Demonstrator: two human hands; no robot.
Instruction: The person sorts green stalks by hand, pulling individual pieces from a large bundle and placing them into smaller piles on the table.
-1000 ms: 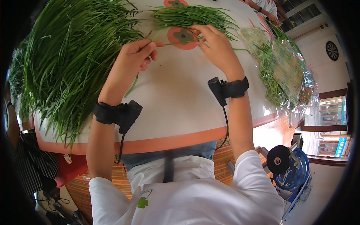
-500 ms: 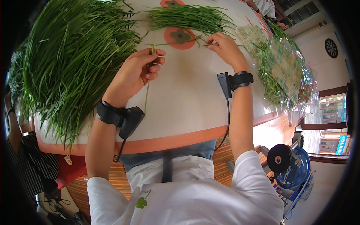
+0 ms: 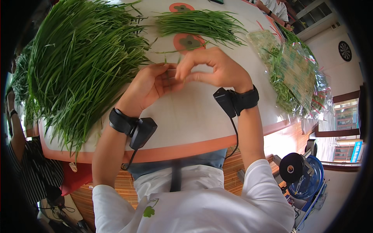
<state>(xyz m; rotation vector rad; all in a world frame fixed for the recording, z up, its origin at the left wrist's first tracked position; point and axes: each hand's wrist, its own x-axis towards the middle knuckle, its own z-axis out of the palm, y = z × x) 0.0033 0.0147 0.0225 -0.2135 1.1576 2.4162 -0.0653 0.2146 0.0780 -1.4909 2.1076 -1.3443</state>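
Observation:
My left hand [image 3: 152,86] is raised over the white table [image 3: 194,128], palm turned inward and fingers curled. A thin green chive stalk [image 3: 165,58] sticks up past its thumb; the rest is hidden by the fingers. My right hand [image 3: 217,68], slightly blurred, meets the left fingertips with thumb and forefinger bent toward each other. What lies in that pinch is too blurred to make out. Left of my hands lies a large heap of long chives [image 3: 85,70]. Beyond them rests a smaller, neatly aligned bundle of chives [image 3: 202,26].
A clear plastic bag [image 3: 295,73] with greens lies at the table's right edge. A person in striped clothing [image 3: 37,167] is at the left, and another person's arm [image 3: 276,17] shows at the far right. A round blue object [image 3: 309,173] stands beyond the lower right.
My right hand has moved left and nearer, from beside the small bundle to my left fingertips. My left hand has shifted slightly nearer and turned its palm inward. The view has shifted a little.

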